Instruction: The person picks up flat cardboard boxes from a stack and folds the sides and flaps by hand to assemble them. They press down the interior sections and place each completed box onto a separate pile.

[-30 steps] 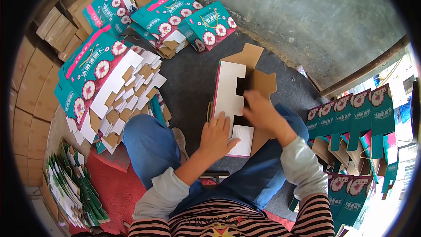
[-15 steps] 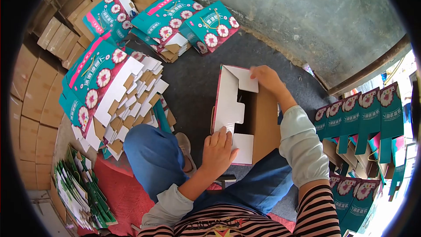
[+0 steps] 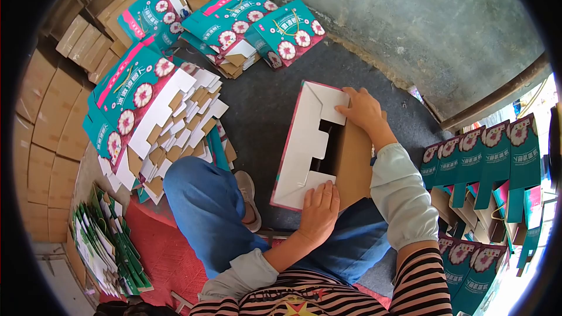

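Observation:
An open box (image 3: 300,140) with white flaps and a brown inner panel stands between my knees, its dark inside showing through a notched gap. My left hand (image 3: 320,210) presses its fingers together on the lower white flap near the box's front corner. At the far right corner my right hand (image 3: 364,114) grips the box edge, thumb on the white flap and fingers over the outer side. Left of the box lies a pile of flattened teal cartons (image 3: 126,99) with white and brown flaps fanned out.
More teal cartons (image 3: 287,32) lie by the grey wall (image 3: 398,11). Brown boxes (image 3: 52,105) are stacked at the left. Green-and-white folded cartons (image 3: 108,246) rest on a red mat (image 3: 155,246). Upright teal cartons (image 3: 494,155) line the right side.
My left hand has moved right onto the lower flap, which now lies with the long flap. The box has tilted slightly, and my right hand has shifted a little right and down.

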### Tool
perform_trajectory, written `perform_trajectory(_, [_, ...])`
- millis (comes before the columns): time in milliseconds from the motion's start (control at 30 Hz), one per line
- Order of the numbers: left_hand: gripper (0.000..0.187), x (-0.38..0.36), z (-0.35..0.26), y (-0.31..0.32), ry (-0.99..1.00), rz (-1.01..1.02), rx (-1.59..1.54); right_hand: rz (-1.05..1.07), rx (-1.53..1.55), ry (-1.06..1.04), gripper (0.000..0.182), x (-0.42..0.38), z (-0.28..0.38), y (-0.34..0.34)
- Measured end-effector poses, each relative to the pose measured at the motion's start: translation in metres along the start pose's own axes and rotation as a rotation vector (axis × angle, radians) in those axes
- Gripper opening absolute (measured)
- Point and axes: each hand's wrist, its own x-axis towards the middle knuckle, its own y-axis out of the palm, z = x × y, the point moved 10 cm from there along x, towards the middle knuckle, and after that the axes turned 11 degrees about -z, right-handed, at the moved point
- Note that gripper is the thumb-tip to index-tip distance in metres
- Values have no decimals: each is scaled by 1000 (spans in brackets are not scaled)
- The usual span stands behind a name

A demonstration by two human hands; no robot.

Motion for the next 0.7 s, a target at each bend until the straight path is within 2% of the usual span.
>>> perform_trajectory(133, [40,4,32,-22,-19,11,11,-74,0,32,51,-11,-26,-18])
perform_trajectory(233, [37,10,70,-49,47,-51,78,-12,-61,-23,40,-34,-41,-21])
perform_trajectory(333, [35,6,108,-52,-59,-83,-17,112,35,-83,36,-46,-42,-13])
perform_trajectory(433, [39,5,126,-52,-338,-59,-194,461,266,207,37,-51,-56,-5])
perform_trajectory(533, [44,8,148,-46,-631,-141,-195,464,372,226,35,-43,-66,2])
perform_trajectory(633, [50,24,144,-59,-431,-438,-62,-23,83,-147,35,-40,-27,-36])
perform_trajectory(700, [52,30,132,-48,-285,-259,193,-245,241,-474,49,-58,23,-58])
